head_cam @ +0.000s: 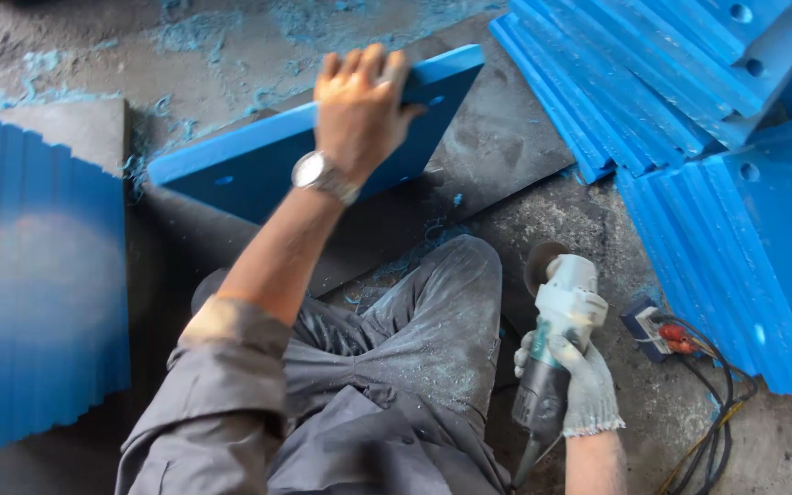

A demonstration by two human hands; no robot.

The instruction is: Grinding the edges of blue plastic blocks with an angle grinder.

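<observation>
**Blue plastic plate tipped on edge, grinder held aside**

The left hand [359, 110] is clamped over the upper edge of a blue plastic plate [258, 160], fingers curled over the far side, a wristwatch [323, 176] at the wrist. The plate stands tilted on a dark mat [497, 147] on the floor, just beyond the person's bent knee. It looks stiff and flat — it holds its line with one hand at the rim — and moderately heavy rather than flimsy. Its smooth, dusty face would likely slip under a flat palm, so the top edge, or the ends near the drilled holes, seem the sound places to grip.

The right hand [579, 385], in a knit glove, is wrapped around the body of an angle grinder [556, 339], disc pointed away, near a power socket block [653, 328] with cables.

No containers show — only loose stacks of blue plates [689, 82] at right and another stack [38, 284] at left.
</observation>
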